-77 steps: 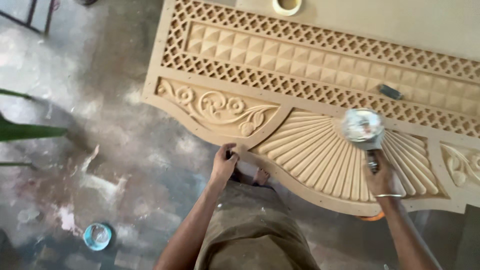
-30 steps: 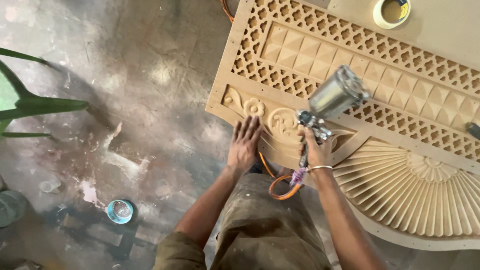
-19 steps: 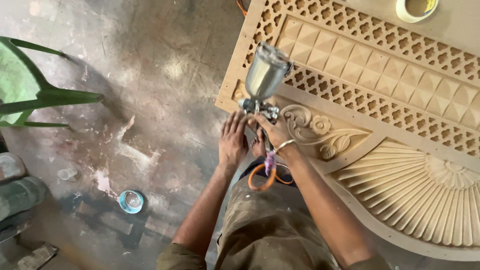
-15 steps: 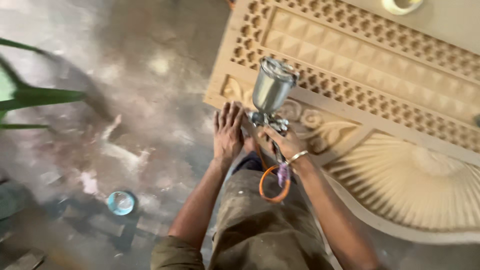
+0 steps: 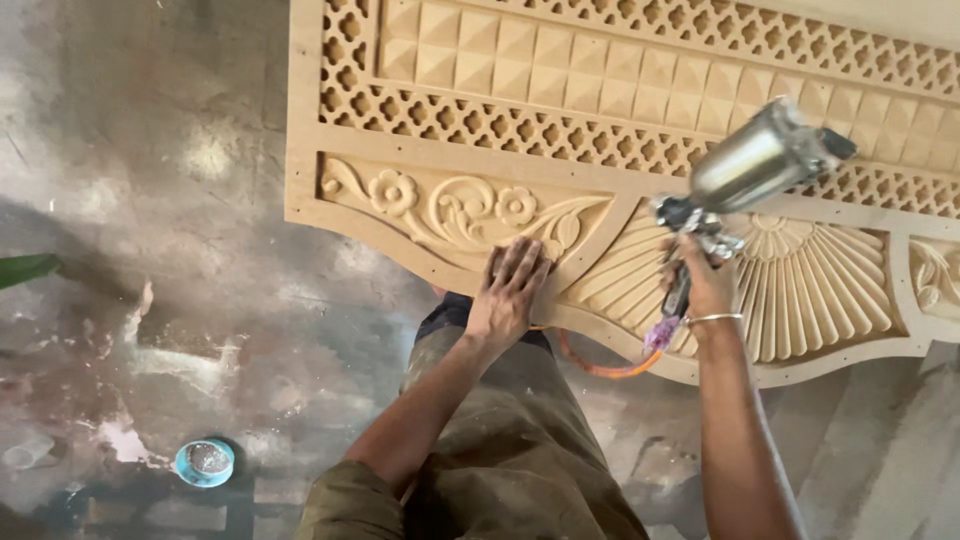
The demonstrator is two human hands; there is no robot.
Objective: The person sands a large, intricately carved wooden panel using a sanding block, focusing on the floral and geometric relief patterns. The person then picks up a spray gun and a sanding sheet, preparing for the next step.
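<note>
A silver metal spray gun with a cup on top (image 5: 745, 180) is gripped in the right hand (image 5: 705, 285) over the fan carving of the pale carved wooden panel (image 5: 620, 120), where spraying seems underway; the left hand (image 5: 508, 295) is pressed flat, fingers spread, on the panel's lower edge. Steady sweeps would be called for next. A stained concrete floor (image 5: 150, 200) and a small blue tin (image 5: 204, 462) are seen below

Left hand (image 5: 510, 290) flat, fingers spread; right hand (image 5: 705, 285) clenched in a grip.

Spray gun (image 5: 745, 175) now over the fan carving, shifted right from the floral scroll; cup tilted rightward, no longer upright. Left hand (image 5: 510, 290) moved onto the panel's (image 5: 460, 150) lower edge.
</note>
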